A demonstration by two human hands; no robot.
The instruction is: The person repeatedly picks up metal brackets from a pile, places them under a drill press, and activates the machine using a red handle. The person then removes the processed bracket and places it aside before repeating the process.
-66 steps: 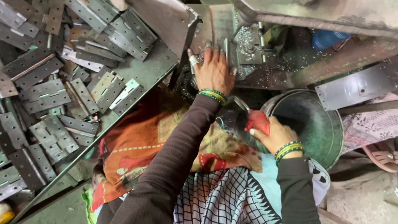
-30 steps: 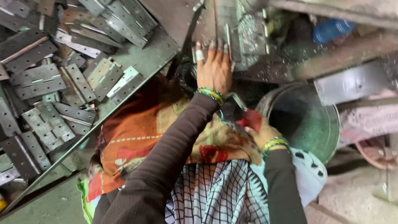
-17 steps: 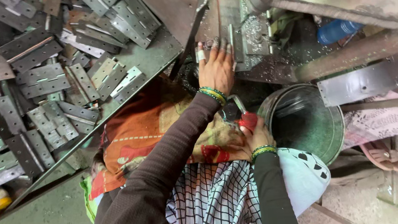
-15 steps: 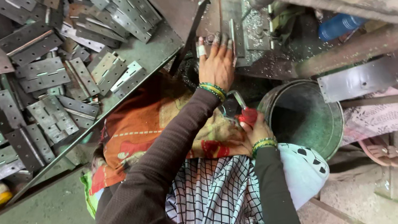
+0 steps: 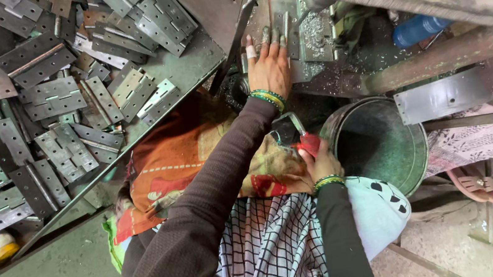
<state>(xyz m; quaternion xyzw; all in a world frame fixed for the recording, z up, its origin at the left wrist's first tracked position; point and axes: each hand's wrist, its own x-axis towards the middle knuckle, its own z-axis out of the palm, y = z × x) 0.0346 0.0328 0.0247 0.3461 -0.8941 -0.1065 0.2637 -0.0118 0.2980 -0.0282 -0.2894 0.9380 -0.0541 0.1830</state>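
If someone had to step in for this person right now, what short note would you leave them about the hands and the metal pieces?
Left hand: flat, fingers spread, pressing a metal plate on the machine bed.
Right hand: low by the lap, gripping a red-handled tool beside the green metal bucket.
Hinges: heaped on the tray to the left.
Done: cannot tell how many pieces are finished; the bucket's contents are not clear.
Left: the heap of hinges is large.

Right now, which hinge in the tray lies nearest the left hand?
The pale hinge at the tray's near right edge, folded and lighter than the darker grey ones heaped behind it, lies closest to the left hand.
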